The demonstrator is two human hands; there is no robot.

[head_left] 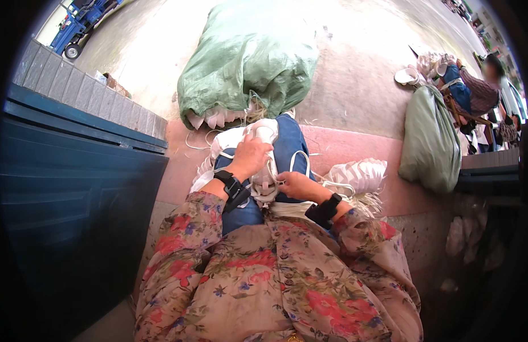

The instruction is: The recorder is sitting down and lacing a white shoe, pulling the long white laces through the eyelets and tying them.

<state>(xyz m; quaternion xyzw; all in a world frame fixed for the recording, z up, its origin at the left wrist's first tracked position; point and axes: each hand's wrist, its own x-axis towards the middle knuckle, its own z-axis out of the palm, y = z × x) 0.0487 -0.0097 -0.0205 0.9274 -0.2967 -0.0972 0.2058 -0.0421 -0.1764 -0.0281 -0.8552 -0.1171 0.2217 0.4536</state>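
Across my lap, over blue trousers, lies a white shoe upper [266, 132] of soft material. My left hand [252, 156] is closed on it, fingers bent over its upper part. Close by on the right, my right hand [295, 186] pinches a thin white lace [301, 154], which loops up over my right leg. Small parts of the upper between my hands are hard to make out. Beside my right knee rests a stack of nested white uppers [358, 175] with loose laces trailing from it. More white pieces show at my left thigh, partly hidden by my arm.
A big green woven sack [250, 62] stands just ahead, pale pieces spilling from its lower edge. Right of it are a full olive sack [430, 139] and a seated person [480, 91] with white pieces. A blue door [76, 188] borders the left; a blue vehicle [76, 28] is beyond.
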